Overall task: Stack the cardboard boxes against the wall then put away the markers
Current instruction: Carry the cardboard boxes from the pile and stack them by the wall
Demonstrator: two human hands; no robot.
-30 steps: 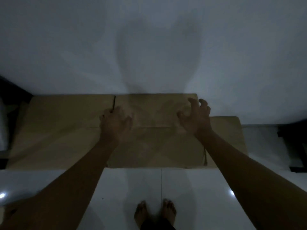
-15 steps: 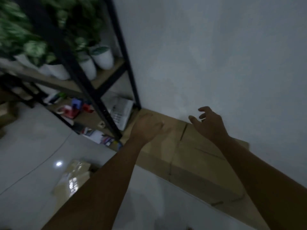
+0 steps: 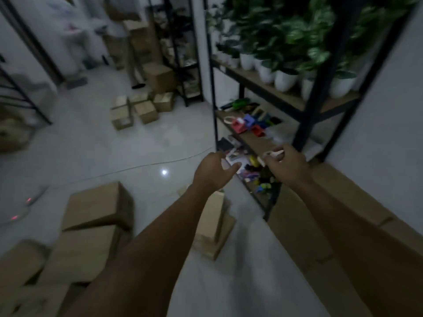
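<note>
Flat cardboard boxes [image 3: 357,202] lie along the base of the white wall at the right. More brown boxes [image 3: 96,207] sit loose on the floor at lower left, and a small flattened pile [image 3: 212,227] lies under my left forearm. My left hand [image 3: 212,170] hangs in mid-air, fingers loosely spread, holding nothing. My right hand [image 3: 286,163] is also raised and empty, fingers apart, in front of the low shelf. Small colourful items [image 3: 256,170] on the bottom shelf are too blurred to identify as markers.
A black metal shelf unit [image 3: 306,124] holds white potted plants [image 3: 283,78] and coloured holders [image 3: 247,126]. Small boxes [image 3: 139,108] stand further down the tiled floor, a person [image 3: 123,30] stands at the back, and a thin cable [image 3: 128,168] crosses the floor.
My view has swung left from the wall and the laid boxes to the room and shelf. Both hands have lifted off the cardboard and hang free.
</note>
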